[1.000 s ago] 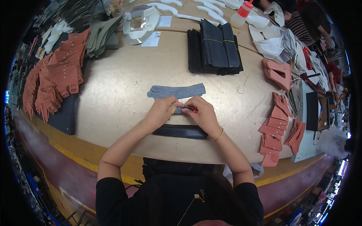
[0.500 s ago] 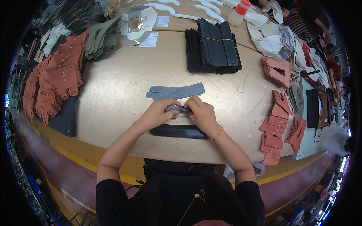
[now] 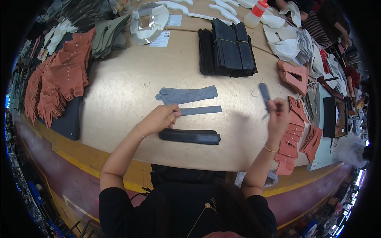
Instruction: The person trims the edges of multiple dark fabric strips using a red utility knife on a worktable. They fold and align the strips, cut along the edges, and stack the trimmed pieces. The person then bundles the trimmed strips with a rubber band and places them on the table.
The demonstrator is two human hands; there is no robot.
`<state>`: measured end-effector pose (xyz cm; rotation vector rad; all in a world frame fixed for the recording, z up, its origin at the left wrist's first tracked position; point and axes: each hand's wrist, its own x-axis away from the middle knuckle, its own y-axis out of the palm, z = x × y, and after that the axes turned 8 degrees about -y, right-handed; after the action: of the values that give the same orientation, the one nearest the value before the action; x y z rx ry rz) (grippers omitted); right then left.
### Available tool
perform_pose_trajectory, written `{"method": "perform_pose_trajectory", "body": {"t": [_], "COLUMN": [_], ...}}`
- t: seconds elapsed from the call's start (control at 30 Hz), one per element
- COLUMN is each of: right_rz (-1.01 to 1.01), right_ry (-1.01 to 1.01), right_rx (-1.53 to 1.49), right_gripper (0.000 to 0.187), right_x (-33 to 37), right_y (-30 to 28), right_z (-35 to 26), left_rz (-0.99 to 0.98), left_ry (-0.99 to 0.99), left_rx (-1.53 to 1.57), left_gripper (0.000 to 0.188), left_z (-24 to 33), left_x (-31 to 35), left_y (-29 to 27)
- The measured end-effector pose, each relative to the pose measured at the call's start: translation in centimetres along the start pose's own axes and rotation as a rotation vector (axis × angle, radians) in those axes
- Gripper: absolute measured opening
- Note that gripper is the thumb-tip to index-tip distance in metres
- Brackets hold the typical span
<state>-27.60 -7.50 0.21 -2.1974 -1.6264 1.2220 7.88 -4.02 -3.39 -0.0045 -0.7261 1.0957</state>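
Note:
A blue-grey strip (image 3: 201, 110) lies flat across the bench, its left end under the closed fingers of my left hand (image 3: 163, 117). Just beyond it is a fanned pile of similar blue-grey strips (image 3: 186, 94). Out to the right, my right hand (image 3: 279, 113) pinches the lower end of a short, dark blue-grey strip (image 3: 264, 92), which points away from me. Below my left hand, close to the front edge, sits a stack of black strips (image 3: 189, 137). The fingertips of my left hand are partly hidden.
Banded black pieces (image 3: 228, 49) are piled at the far middle. Coral cut pieces fill the left (image 3: 61, 75) and right (image 3: 291, 133) sides. A squeeze bottle with a red top (image 3: 255, 14) stands at the back. A thin thread (image 3: 254, 94) lies near my right hand.
My hands were together at the middle over a strip. My right hand has swung far right with a dark strip, while my left moved slightly left. One blue-grey strip now lies exposed on the bench.

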Motion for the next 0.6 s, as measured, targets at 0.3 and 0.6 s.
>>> {"method": "perform_pose_trajectory", "body": {"t": [0.3, 0.6], "right_rz": [-0.297, -0.455], "right_ry": [0.062, -0.093], "right_rx": [0.172, -0.384], "right_gripper": [0.017, 0.031], "right_x": [3.8, 6.9], "right_y": [2.8, 8.6], "right_z": [0.6, -9.3], "left_rz": [0.239, 0.238], "left_ry": [0.022, 0.137], "left_rx": [0.187, 0.808], "left_gripper": [0.02, 0.019], "left_z": [0.2, 2.7], "left_x": [-0.2, 0.7], "left_y": [0.5, 4.1]}}
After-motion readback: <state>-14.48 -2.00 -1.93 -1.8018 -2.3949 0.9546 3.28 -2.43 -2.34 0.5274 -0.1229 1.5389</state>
